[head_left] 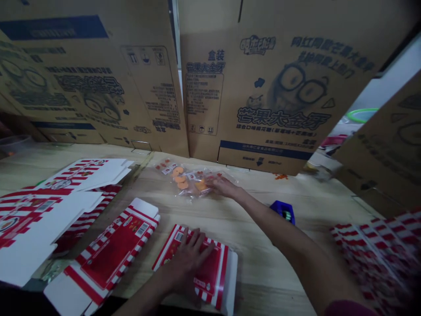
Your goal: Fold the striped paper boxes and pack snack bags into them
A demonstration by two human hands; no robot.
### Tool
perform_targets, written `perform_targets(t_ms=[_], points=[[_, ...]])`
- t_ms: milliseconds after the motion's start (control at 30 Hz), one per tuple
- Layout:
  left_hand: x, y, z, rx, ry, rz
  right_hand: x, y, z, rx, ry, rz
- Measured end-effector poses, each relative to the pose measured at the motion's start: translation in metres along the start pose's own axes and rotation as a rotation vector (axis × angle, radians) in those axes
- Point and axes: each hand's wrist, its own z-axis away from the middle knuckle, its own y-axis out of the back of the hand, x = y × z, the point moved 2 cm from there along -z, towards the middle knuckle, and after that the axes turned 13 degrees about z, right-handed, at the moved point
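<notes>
Two hands are working apart: the left hand (pixel 192 254) is resting with fingers spread on a red-and-white striped carton (pixel 219 263), whose long axis is running from ten to four o'clock, its white flap end pointing toward four. At twelve from there, a clear packet of orange pieces (pixel 201 184) is lying at nine from the nearer right hand's (pixel 222 184) fingertips, touching them; pinching or not, one cannot tell, nor the packet's long axis.

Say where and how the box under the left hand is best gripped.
The box is probably pinched best across its long sides, midway, from above: it lies flat, broad face up, and a white flap sticks out at the right end, where gripping could bend it.
</notes>
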Motion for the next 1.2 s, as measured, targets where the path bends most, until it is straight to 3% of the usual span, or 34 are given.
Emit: perform_targets(t_ms=[100,267,367,533,667,800,967,1200], points=[[0.004,-0.003,0.002,0.121,0.092,-0.047,-0.015,0.012,0.03,0.07,-0.024,0.044],[0.01,0.002,0.019,0.332,0.314,-0.097,-0.042,0.039,0.1,0.357,-0.112,-0.036],[0.01,0.006,0.027,0.394,0.352,-0.103,-0.043,0.041,0.144,0.287,-0.22,-0.214],[0.012,0.006,0.028,0.441,0.325,-0.125,-0.03,0.014,0.189,0.036,-0.299,-0.573],[0.019,0.006,0.027,0.449,0.283,-0.146,-0.035,-0.006,0.195,-0.139,-0.191,-0.612],[0.025,0.003,0.025,0.434,0.236,-0.171,-0.054,-0.019,0.189,-0.283,-0.042,-0.423],[0.022,-0.003,0.023,0.424,0.225,-0.125,-0.07,-0.038,0.183,-0.297,-0.08,-0.125],[0.021,-0.004,0.021,0.404,0.195,-0.063,-0.088,-0.049,0.185,-0.247,-0.029,-0.165]])
